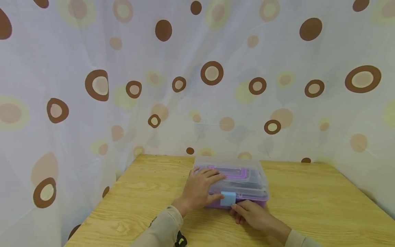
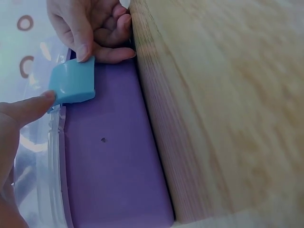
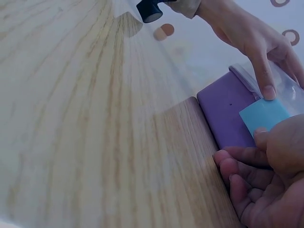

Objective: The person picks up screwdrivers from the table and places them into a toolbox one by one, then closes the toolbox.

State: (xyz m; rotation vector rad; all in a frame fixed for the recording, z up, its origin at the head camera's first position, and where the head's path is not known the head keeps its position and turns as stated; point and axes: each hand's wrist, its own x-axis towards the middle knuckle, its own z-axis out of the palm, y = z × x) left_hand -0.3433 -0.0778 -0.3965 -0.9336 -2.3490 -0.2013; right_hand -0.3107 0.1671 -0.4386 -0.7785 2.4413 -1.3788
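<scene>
A storage box with a purple base (image 2: 114, 156) and a clear lid (image 1: 256, 181) sits on the wooden table, its purple carry handle (image 1: 243, 173) lying flat on top. On its front is a light blue latch (image 1: 227, 198). My left hand (image 1: 199, 188) rests on the lid with fingers spread, its thumb touching the latch's upper edge in the left wrist view. From the right, my right hand (image 1: 254, 216) pinches the latch's lower corner between thumb and index finger, the other fingers loosely curled. The box's contents cannot be made out through the lid.
The wooden table (image 1: 308, 199) extends to both sides of the box. A white curtain (image 1: 216, 44) with brown and beige circles hangs behind and beside it. A black object with a yellow mark (image 1: 181, 240) shows by the left sleeve at the bottom edge.
</scene>
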